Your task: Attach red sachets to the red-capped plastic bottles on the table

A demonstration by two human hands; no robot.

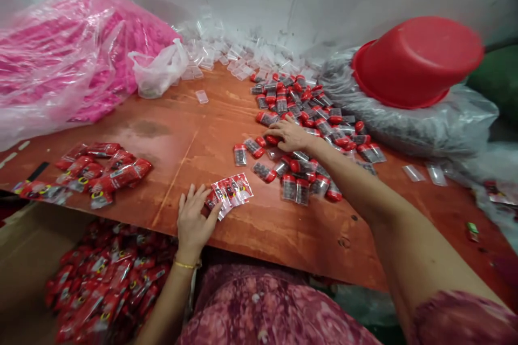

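My left hand (193, 222) rests at the table's front edge, fingers spread. Its thumb and fingertips touch the left end of a fan of red-and-white printed cards (231, 192) lying on the wood. Farther right, my right hand (288, 133) reaches over a heap of small clear containers with red caps (301, 182), dark pieces inside them. Its fingers are stretched out and apart above a red cap; what lies beneath the palm is hidden. A few capped containers (240, 155) lie loose between the two hands.
Red filled packets (121, 175) lie on the left of the table; many more fill a cardboard box (24, 248) below. Clear empty cases (243, 59) are heaped at the back. A pink-filled plastic bag (93, 48) stands left; a red tub (421, 59) sits on a bag at right.
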